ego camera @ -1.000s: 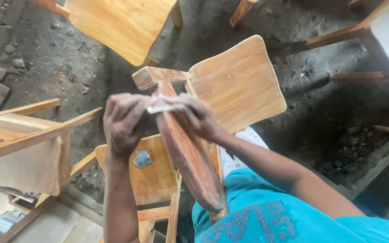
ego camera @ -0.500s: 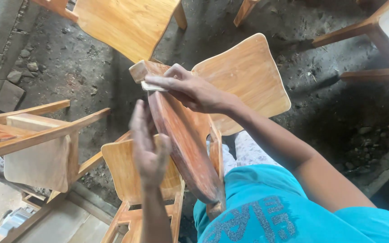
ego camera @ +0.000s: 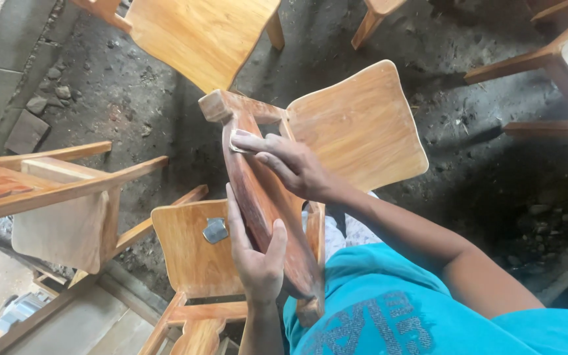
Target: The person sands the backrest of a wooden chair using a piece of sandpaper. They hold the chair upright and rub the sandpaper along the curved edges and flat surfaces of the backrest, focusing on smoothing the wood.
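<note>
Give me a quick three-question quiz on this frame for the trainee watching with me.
1. True or false: the right hand presses a small pale sanding pad against the reddish backrest rail.
2. What does the left hand do? A) steadies the rail B) lifts a hammer C) hangs free
3. What lies on the chair seat below?

Key: 1 true; 2 A; 3 a small grey metal piece.

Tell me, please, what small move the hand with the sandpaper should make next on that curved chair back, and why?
Probably a stroke down the dark curved backrest toward the body. The right hand presses the pale sandpaper near the rail's upper end, so most of its length lies below. The left hand cups the rail's lower side and seems to steady it.
</note>
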